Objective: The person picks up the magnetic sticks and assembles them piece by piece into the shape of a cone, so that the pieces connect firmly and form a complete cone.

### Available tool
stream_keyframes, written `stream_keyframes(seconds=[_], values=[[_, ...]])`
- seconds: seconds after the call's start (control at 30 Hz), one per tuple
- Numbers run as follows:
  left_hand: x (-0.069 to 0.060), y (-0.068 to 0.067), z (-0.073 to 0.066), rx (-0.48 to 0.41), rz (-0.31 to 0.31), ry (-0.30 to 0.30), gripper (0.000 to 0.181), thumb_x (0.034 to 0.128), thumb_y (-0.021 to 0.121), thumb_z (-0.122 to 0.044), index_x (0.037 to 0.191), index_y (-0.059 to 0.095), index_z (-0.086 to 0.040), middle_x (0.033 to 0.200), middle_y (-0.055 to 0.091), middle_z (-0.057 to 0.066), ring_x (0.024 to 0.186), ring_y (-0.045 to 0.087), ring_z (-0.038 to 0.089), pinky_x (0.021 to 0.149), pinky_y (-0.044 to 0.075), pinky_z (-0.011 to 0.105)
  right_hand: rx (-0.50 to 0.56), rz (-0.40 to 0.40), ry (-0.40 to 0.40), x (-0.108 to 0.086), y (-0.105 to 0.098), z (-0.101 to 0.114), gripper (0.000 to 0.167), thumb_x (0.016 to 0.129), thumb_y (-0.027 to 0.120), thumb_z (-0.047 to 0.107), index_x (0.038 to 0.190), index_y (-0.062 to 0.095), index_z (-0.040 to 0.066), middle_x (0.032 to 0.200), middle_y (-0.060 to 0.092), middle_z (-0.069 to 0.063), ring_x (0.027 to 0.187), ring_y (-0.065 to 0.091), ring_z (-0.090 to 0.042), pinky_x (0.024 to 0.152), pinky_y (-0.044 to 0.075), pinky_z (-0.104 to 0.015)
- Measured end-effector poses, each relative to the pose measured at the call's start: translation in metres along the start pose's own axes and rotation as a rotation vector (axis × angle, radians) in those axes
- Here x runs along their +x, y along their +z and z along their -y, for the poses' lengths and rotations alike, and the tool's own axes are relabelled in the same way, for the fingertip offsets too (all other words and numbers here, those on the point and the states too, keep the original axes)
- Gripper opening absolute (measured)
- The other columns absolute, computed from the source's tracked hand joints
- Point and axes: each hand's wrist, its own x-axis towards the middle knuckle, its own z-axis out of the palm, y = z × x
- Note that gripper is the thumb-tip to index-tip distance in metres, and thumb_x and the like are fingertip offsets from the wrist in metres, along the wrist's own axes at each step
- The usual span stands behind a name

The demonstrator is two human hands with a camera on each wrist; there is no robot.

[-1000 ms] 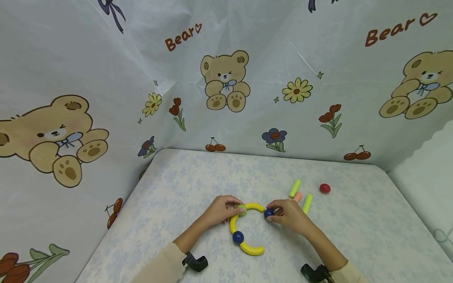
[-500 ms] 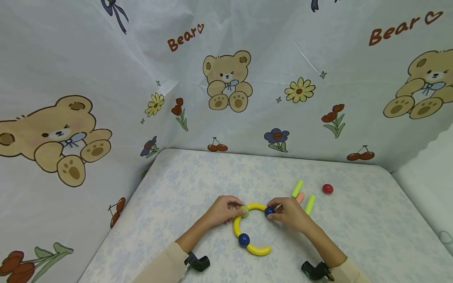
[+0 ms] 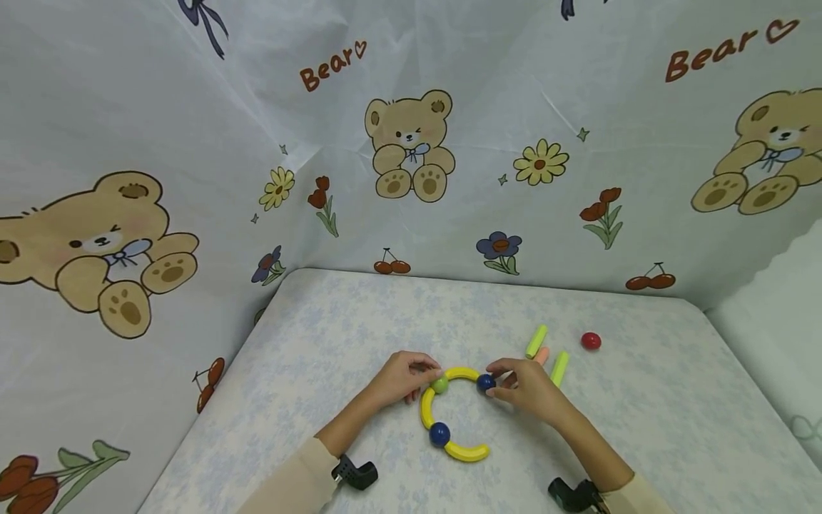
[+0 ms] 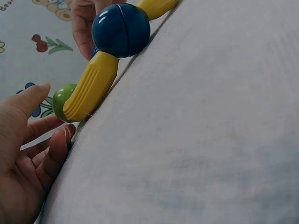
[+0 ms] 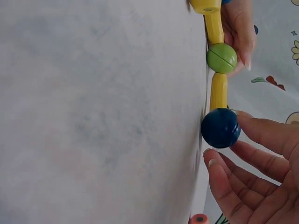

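A ring-shaped chain of curved yellow pieces and balls lies on the table, with a gap on its right side. At the upper left of the chain in the head view is a green ball (image 3: 439, 385). My left hand (image 3: 403, 376) is beside it, thumb raised off the ball, a finger close behind it in the left wrist view. My right hand (image 3: 528, 385) pinches a blue ball (image 5: 220, 128) at the end of the upper yellow curved piece (image 5: 218, 91). A second blue ball (image 4: 121, 30) joins the left and lower yellow pieces.
Two yellow-green sticks (image 3: 559, 369) and an orange stick (image 3: 541, 356) lie beyond my right hand. A red ball (image 3: 591, 341) sits farther right. A patterned cloth (image 3: 411, 235) hangs behind the table (image 3: 359, 321).
The blue ball in my right hand has come up against the upper yellow piece's end. My left thumb has lifted off the green ball. The chain has shifted slightly.
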Motion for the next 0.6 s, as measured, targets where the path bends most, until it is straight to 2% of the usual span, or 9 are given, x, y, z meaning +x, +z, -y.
stream_keyframes(seconds=[0.13, 0.3, 0.43, 0.6], values=[[0.004, -0.002, -0.005, 0.014, 0.005, -0.024, 0.022, 0.0973, 0.069, -0.042, 0.108, 0.076, -0.024, 0.092, 0.072, -0.004, 0.046, 0.057, 0.019, 0.042, 0.051, 0.033, -0.007, -0.017, 0.010, -0.015, -0.007, 0.002, 0.030, 0.085, 0.082, 0.007, 0.112, 0.073, -0.001, 0.096, 0.072, -0.007, 0.079, 0.067, -0.016, 0.066, 0.056, -0.023], [0.019, -0.007, -0.019, 0.111, 0.035, -0.026, 0.020, 0.0978, 0.070, -0.037, 0.109, 0.077, -0.022, 0.091, 0.069, -0.005, 0.051, 0.057, 0.016, 0.045, 0.050, 0.029, -0.004, 0.000, 0.035, -0.036, -0.014, 0.008, 0.029, 0.086, 0.082, 0.010, 0.112, 0.073, 0.002, 0.089, 0.069, 0.001, 0.076, 0.065, -0.011, 0.063, 0.055, -0.023], [0.034, -0.009, -0.028, 0.202, 0.095, 0.007, 0.019, 0.0989, 0.069, -0.030, 0.111, 0.077, -0.018, 0.092, 0.067, -0.007, 0.056, 0.056, 0.014, 0.051, 0.049, 0.027, 0.030, 0.076, 0.031, -0.049, -0.008, 0.018, 0.027, 0.088, 0.081, 0.015, 0.111, 0.073, 0.003, 0.082, 0.065, 0.006, 0.071, 0.061, -0.008, 0.059, 0.054, -0.024], [0.053, -0.007, -0.036, 0.281, 0.210, 0.033, 0.023, 0.0981, 0.071, -0.029, 0.115, 0.077, -0.016, 0.089, 0.069, -0.008, 0.062, 0.054, 0.009, 0.057, 0.047, 0.023, 0.058, 0.206, -0.011, -0.058, 0.006, 0.031, 0.023, 0.089, 0.080, 0.016, 0.109, 0.074, 0.006, 0.077, 0.063, 0.011, 0.065, 0.055, -0.003, 0.056, 0.050, -0.023]])
